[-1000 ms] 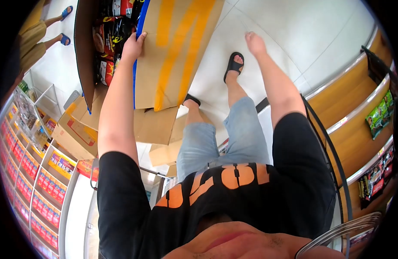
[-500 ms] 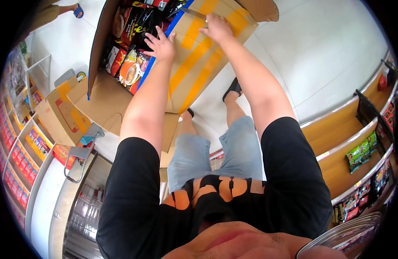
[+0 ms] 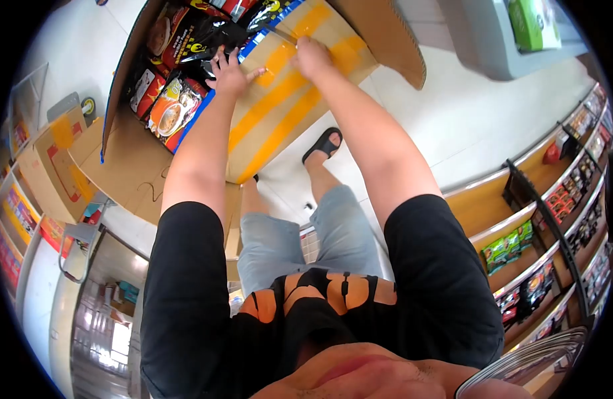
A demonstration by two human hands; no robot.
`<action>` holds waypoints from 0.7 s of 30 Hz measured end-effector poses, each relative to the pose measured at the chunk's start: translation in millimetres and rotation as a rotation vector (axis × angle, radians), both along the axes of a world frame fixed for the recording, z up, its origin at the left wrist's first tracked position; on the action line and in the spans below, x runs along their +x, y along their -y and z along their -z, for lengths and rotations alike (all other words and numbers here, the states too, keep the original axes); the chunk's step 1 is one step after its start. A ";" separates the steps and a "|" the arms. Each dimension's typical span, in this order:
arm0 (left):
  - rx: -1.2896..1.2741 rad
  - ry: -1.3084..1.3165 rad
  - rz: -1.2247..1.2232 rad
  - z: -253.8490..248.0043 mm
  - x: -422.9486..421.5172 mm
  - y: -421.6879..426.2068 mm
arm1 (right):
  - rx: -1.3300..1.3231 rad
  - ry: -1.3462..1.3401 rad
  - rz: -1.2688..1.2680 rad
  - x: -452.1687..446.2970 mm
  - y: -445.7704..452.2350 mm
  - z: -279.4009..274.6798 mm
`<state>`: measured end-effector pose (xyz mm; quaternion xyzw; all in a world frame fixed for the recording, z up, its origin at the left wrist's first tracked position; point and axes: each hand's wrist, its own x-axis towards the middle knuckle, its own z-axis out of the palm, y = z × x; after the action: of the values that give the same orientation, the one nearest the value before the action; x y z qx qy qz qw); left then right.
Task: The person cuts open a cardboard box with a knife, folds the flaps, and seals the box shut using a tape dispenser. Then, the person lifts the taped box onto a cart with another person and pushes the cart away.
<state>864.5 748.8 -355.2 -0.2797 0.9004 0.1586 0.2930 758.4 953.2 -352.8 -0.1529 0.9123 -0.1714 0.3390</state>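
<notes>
A large open cardboard box (image 3: 280,123) with yellow tape strips over its side and a blue-lined edge stands ahead of me. Inside it lie several glossy food packets (image 3: 168,114), mostly black, red and orange. My left hand (image 3: 230,81) rests with fingers spread at the blue edge, beside the packets. Closed around the handle end of a knife (image 3: 277,33) is my right hand (image 3: 313,58), at the box's taped side. The thin blade points left across the blue edge; the handle is hidden in my fist.
Snack shelves (image 3: 479,206) curve along the right, with green packets (image 3: 508,251) on one. A grey bin (image 3: 482,40) stands at the upper right. Another cardboard box (image 3: 47,169) and a metal-framed chair (image 3: 80,243) are at the left. The box's flap (image 3: 383,33) sticks out right.
The view has shifted right, so the box and both hands appear further left. A grey bin has come into view at upper right. My right hand still grips the knife.
</notes>
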 end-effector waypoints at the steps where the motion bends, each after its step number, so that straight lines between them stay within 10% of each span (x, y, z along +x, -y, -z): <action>1: -0.028 0.012 0.008 2.9 0.0 -1.9 | -0.028 0.028 -0.038 -3.5 -5.0 7.0; 21: 0.208 0.119 -0.076 -18.1 -12.7 17.7 | 0.088 0.100 0.055 -8.4 4.7 55.7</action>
<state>851.8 731.1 -337.1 -0.2908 0.8489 0.2452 0.3670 750.0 948.4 -408.5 -0.1040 0.9047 -0.1477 0.3858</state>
